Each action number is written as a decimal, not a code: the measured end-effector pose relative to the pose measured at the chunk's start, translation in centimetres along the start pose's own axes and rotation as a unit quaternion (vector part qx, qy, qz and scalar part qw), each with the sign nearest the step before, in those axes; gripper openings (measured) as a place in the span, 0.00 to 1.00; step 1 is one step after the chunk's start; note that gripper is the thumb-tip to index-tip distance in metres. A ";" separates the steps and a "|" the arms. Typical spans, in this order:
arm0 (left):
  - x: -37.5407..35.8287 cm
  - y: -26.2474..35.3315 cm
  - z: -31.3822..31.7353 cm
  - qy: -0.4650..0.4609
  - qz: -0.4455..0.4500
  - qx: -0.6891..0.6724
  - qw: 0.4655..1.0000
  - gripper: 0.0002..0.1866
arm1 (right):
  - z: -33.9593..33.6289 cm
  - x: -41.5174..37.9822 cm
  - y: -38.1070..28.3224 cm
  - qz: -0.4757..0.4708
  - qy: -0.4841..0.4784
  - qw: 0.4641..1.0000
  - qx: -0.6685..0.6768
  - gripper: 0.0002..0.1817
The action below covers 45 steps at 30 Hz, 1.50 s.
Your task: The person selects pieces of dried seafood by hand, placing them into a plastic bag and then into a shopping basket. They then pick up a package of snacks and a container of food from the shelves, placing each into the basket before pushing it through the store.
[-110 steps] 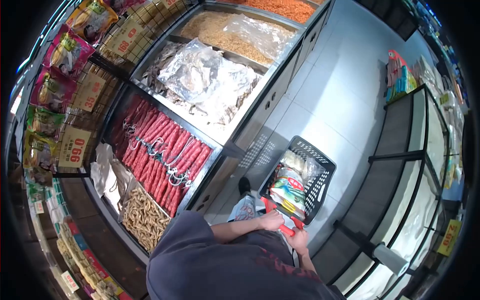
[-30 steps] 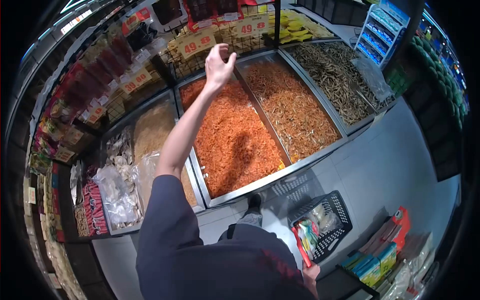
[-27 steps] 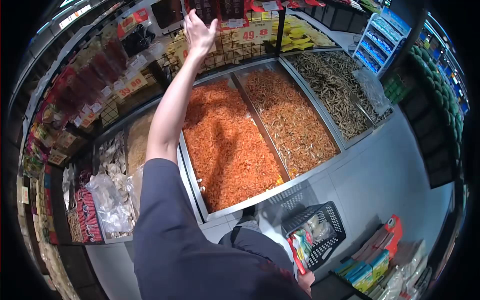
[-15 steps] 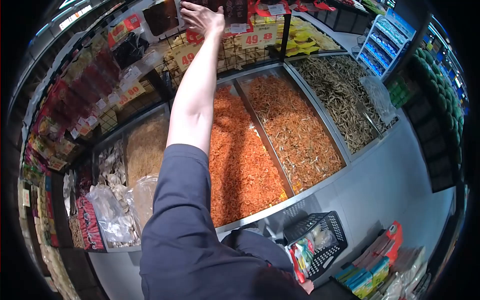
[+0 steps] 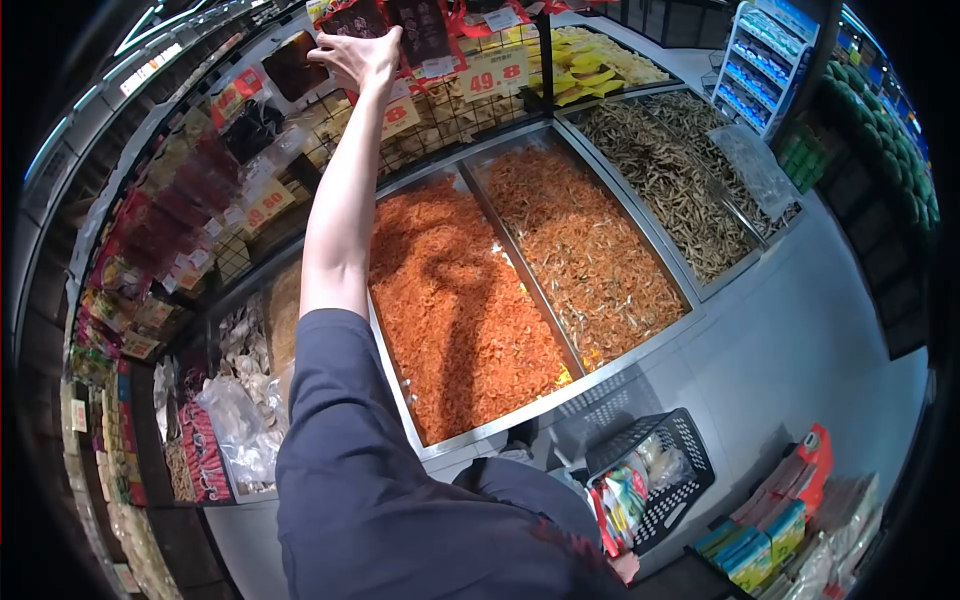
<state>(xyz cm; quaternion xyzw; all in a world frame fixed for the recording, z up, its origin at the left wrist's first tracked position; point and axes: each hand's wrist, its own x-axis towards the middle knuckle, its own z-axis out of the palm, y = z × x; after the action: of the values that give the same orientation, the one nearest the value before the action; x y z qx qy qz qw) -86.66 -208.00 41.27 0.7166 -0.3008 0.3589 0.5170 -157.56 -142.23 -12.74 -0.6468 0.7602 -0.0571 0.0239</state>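
A person's left hand [image 5: 362, 62], fingers spread and curved, hovers at dark packets [image 5: 420, 28] hung above price cards [image 5: 495, 76], contact unclear, with an orange dried-shrimp bin [image 5: 460, 310] between body and rack. The right hand [image 5: 625, 568], its grip hidden, is by the red handle [image 5: 603, 525] of a loaded black basket [image 5: 627, 440], near stacked bags [image 5: 765, 530].

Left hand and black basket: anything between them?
Yes. Head view shows a price card, wire mesh, then orange dried goods in a metal-edged bin.
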 end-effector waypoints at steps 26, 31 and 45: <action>-81.3 14.2 -44.0 -0.915 -0.129 -0.162 0.347 0.50 | -8.5 11.4 -2.3 0.327 -0.114 0.656 0.671 0.43; -87.7 13.3 -43.5 -0.918 -0.101 -0.159 0.348 0.45 | 2.9 12.7 5.3 0.470 -0.048 0.637 0.610 0.21; -81.1 4.7 -50.6 -0.917 0.164 -0.241 0.273 0.10 | 42.8 24.7 11.6 0.592 -0.092 0.389 0.700 0.19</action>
<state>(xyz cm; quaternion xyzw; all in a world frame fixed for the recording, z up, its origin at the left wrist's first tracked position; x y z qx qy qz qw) -146.24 -156.04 -12.70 0.3507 -0.7601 -0.5467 -0.0214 -168.24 -167.12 -55.69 0.2102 0.6365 -0.4804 0.5656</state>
